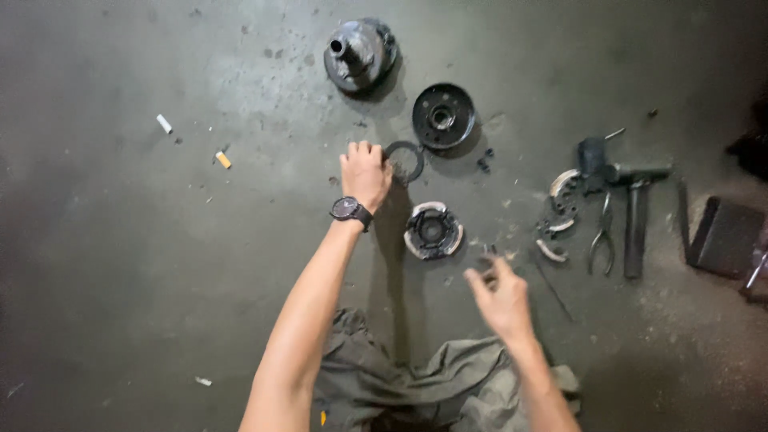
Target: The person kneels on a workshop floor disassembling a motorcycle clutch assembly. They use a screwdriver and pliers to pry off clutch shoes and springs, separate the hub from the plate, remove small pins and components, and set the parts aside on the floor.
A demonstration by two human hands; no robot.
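A: Grey concrete floor (120,264), stained and gritty, cigarette ends (223,160) off to one side, and the parts are laid out in a loose ring.

B: Biggest piece sits at the top, the dark pulley with its hub (358,53) pointing up. Just below it, the black round plate (443,117).

A: And nearer the knees, the clutch shoe carrier (433,230) lying flat, pale linings showing.

B: Now the left hand (366,174), watch on the wrist, is down at the thin black ring (405,161), fingertips curled onto its near edge. Touching, I'd say picking up, not lifted yet.

A: Next it wants a clean pinch on that rim; the ring lies flat on the concrete.

B: Right hand (502,296) hovers low, fingers loosely spread, thumb and forefinger close. Whether something small sits between them, I cannot tell; it's blurred.

A: Far right: loose shoes (562,186), pliers (602,240), a black T-shaped tool (636,210), well apart from both hands.
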